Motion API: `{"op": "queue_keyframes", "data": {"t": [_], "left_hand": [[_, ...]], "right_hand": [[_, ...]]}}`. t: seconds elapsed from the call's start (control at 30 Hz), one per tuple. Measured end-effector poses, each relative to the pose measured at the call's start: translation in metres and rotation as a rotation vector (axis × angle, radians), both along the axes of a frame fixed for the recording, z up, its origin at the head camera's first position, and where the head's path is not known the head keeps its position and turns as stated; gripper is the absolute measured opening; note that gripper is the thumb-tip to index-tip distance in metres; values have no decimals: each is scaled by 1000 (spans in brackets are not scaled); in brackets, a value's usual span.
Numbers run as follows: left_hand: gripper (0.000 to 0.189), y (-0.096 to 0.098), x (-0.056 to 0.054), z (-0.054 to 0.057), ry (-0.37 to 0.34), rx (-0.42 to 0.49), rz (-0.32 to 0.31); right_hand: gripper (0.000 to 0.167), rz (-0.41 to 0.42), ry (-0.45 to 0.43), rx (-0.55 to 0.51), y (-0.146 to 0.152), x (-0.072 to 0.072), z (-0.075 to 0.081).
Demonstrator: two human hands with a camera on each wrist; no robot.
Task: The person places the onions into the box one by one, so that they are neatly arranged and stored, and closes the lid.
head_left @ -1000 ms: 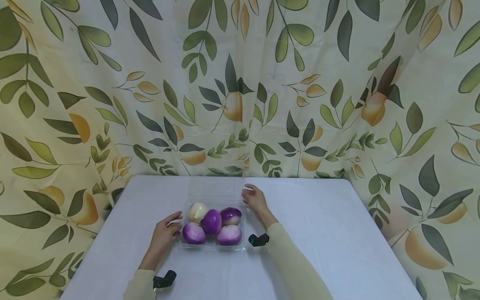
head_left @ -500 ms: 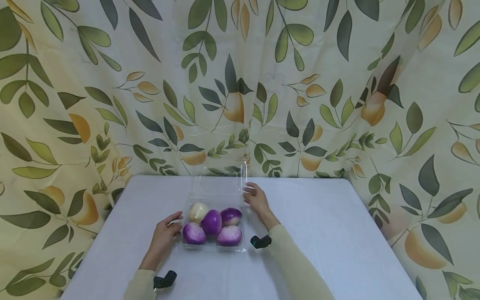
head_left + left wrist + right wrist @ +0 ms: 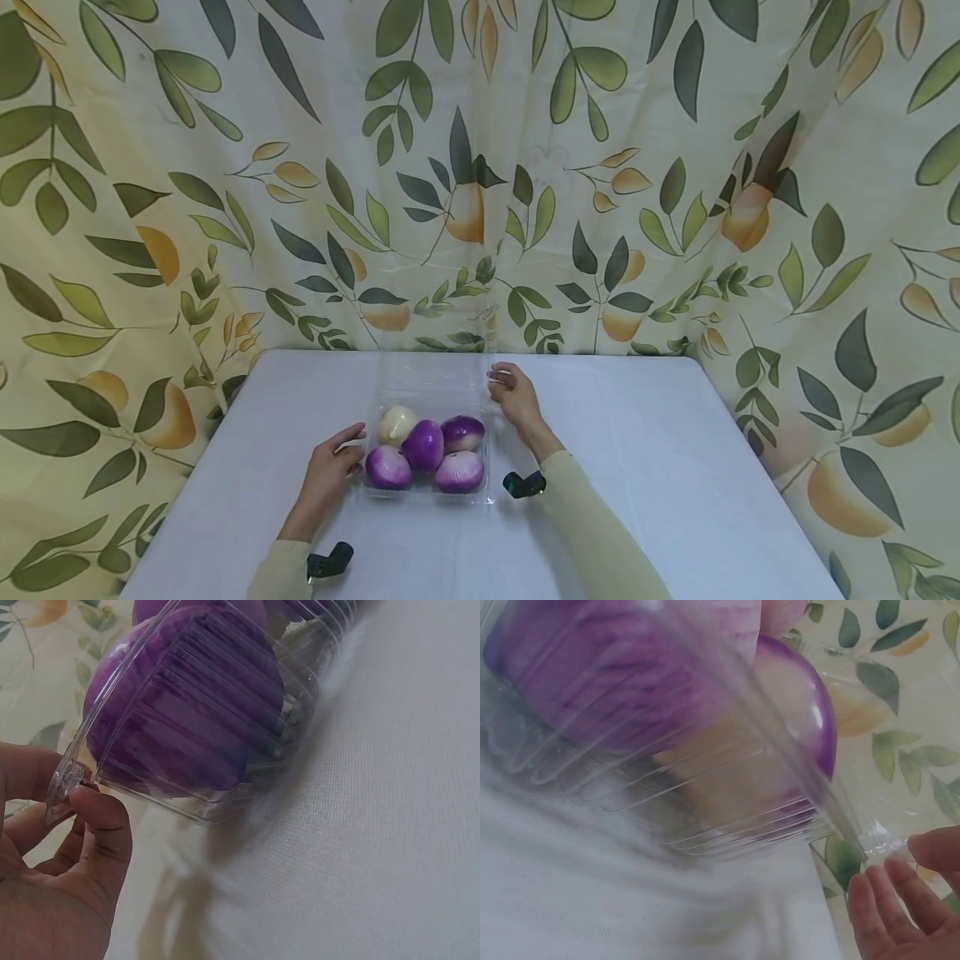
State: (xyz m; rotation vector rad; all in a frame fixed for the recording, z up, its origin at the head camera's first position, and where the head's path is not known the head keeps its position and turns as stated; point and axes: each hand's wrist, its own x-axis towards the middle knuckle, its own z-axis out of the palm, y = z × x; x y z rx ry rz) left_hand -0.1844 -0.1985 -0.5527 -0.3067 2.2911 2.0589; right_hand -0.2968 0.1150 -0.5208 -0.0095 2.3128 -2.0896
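A clear plastic clamshell container (image 3: 427, 497) sits on the table with its transparent lid (image 3: 435, 367) raised at the back. Several onions fill it: purple ones such as the front-left purple onion (image 3: 388, 467), plus a pale onion (image 3: 397, 426) at the back left. My left hand (image 3: 330, 462) is at the container's left side; in the left wrist view its thumb and finger pinch the rim (image 3: 69, 778). By the back right corner is my right hand (image 3: 514, 402). In the right wrist view its fingers (image 3: 900, 900) lie right at the plastic edge, thumb apart.
The table (image 3: 637, 467) has a white cover, its far edge close behind the container. A leaf-and-fruit patterned curtain (image 3: 600, 167) hangs behind and at both sides. Dark wrist cameras (image 3: 525, 484) extend from both forearms.
My right hand has shifted slightly to the right. The raised lid's edges, bright half a second ago, look fainter now. My left hand, the container and the onions stay in place.
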Motion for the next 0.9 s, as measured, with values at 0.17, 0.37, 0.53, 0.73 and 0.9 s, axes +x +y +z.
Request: {"op": "queue_keyframes", "data": {"t": [0.17, 0.37, 0.53, 0.73, 0.9], "left_hand": [[49, 0, 2, 2, 15, -1, -1], [49, 1, 0, 2, -18, 15, -1], [50, 1, 0, 2, -22, 26, -9], [47, 1, 0, 6, -6, -51, -5], [42, -1, -5, 14, 24, -168, 42]], "right_hand": [[30, -25, 1, -2, 0, 1, 0], [25, -35, -4, -8, 2, 2, -1], [23, -24, 9, -20, 4, 3, 1], [20, -21, -10, -33, 5, 5, 2], [19, -19, 8, -18, 5, 8, 2]]}}
